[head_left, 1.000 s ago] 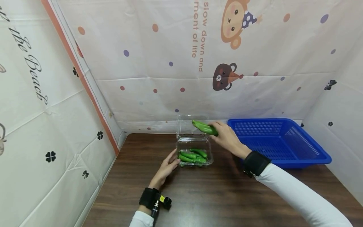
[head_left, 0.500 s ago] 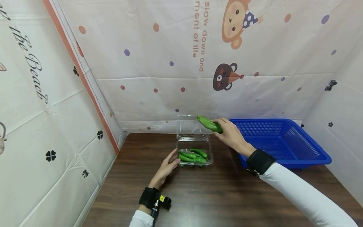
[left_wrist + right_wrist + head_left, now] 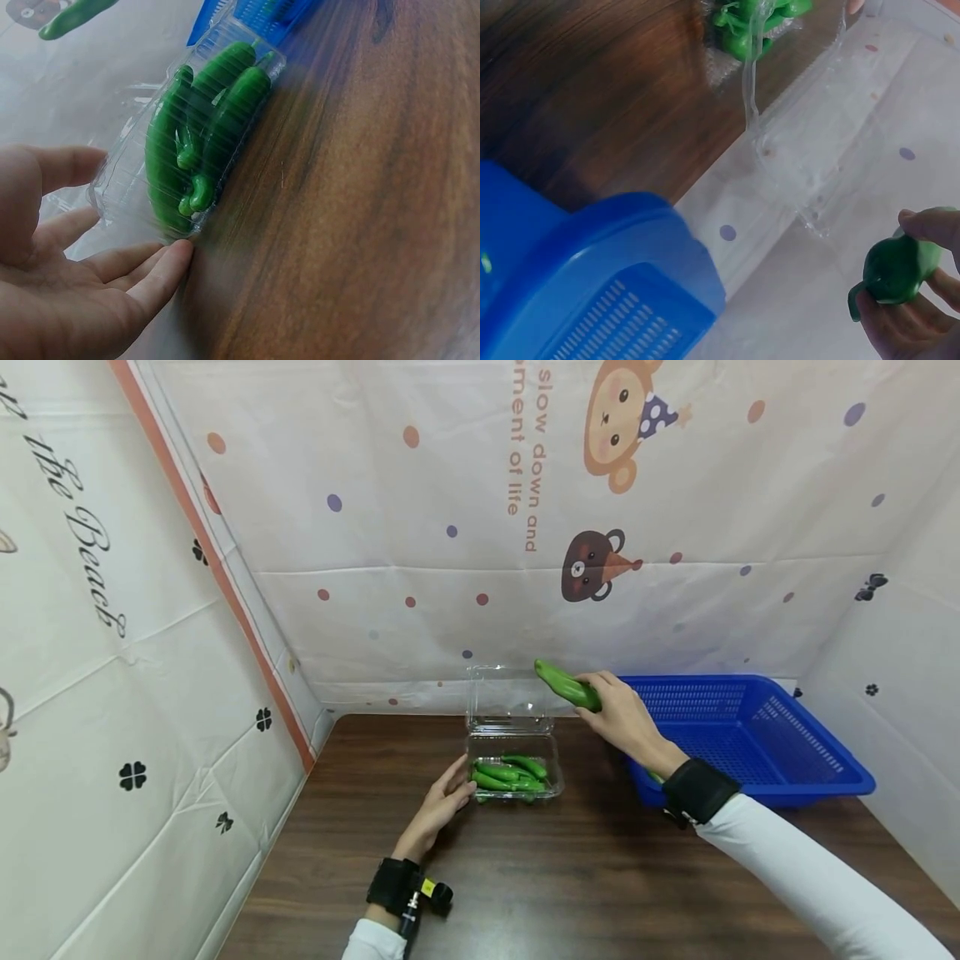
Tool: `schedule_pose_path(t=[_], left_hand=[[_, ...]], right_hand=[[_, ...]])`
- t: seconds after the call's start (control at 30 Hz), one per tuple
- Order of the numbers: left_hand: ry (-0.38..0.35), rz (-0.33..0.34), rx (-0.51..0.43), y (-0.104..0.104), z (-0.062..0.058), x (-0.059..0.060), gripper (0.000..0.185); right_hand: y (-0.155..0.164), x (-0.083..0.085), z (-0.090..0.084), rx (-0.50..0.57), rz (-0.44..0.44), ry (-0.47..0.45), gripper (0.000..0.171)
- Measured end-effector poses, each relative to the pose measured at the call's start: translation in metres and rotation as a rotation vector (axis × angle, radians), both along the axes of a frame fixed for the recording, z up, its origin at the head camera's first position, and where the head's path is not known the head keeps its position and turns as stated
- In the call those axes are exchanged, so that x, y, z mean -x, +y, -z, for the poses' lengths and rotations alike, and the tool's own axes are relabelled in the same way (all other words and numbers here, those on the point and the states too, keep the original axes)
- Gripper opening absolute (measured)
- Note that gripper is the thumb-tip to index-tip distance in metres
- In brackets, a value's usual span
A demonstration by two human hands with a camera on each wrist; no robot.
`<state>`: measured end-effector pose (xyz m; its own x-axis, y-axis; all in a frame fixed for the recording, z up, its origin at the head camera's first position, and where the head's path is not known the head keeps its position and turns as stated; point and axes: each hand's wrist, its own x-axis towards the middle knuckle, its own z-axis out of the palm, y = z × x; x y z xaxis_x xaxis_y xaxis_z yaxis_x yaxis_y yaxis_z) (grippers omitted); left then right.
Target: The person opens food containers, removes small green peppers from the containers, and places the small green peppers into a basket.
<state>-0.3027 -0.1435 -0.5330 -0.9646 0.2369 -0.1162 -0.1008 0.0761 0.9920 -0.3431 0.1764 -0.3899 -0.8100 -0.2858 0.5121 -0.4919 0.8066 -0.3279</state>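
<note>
Nearest the camera, the left hand [image 3: 438, 802] lay on the wooden table [image 3: 525, 877] with its fingers nearly straight, the fingertips [image 3: 174, 259] touching the near left corner of the clear plastic clamshell box [image 3: 514, 766]; it held nothing, only steadied the box. Inside the box several green peppers [image 3: 510, 772] lay roughly side by side, their long axes running left to right across the tray in the head view. The box's lid [image 3: 504, 697] stood open behind the tray, upright against the backdrop.

Farther back, the right hand [image 3: 621, 714] held one green pepper [image 3: 567, 685] in the air, fingers and thumb curled round its stem end, as the right wrist view showed [image 3: 897, 266]. That pepper was above the table, between the open lid and the blue plastic basket [image 3: 742, 735], just beside the basket's left rim. Its long axis slanted from the hand up and to the left, the free tapered tip pointing toward the backdrop above the lid.

The likely trouble seemed to be the grip: the hand had only one end, so the long free part could swing or slip out. The light box could also slide or tip if the left fingertips pressed unevenly, and the upright lid might be knocked by a passing hand.
</note>
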Motion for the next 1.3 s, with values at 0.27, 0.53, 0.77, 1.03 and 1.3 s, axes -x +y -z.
schedule_pose_path(t=[0.27,0.53,0.77,1.03,1.3], left_hand=[[0.013,0.006,-0.003,-0.001,0.0,-0.002,0.067],[0.02,0.006,0.009,-0.004,0.0,-0.002,0.067],[0.024,0.015,0.021,-0.004,0.001,-0.002,0.068],[0.023,0.006,0.016,-0.002,0.003,-0.001,0.066],[0.018,0.007,0.001,-0.001,0.003,0.0,0.067]], right_hand=[[0.013,-0.002,0.006,0.022,0.01,0.019,0.047],[0.016,-0.001,0.004,0.054,0.012,0.047,0.047],[0.017,0.002,-0.001,0.084,0.014,0.093,0.048],[0.026,0.002,-0.006,0.108,0.037,0.102,0.048],[0.038,0.003,-0.009,0.149,0.051,0.126,0.049]])
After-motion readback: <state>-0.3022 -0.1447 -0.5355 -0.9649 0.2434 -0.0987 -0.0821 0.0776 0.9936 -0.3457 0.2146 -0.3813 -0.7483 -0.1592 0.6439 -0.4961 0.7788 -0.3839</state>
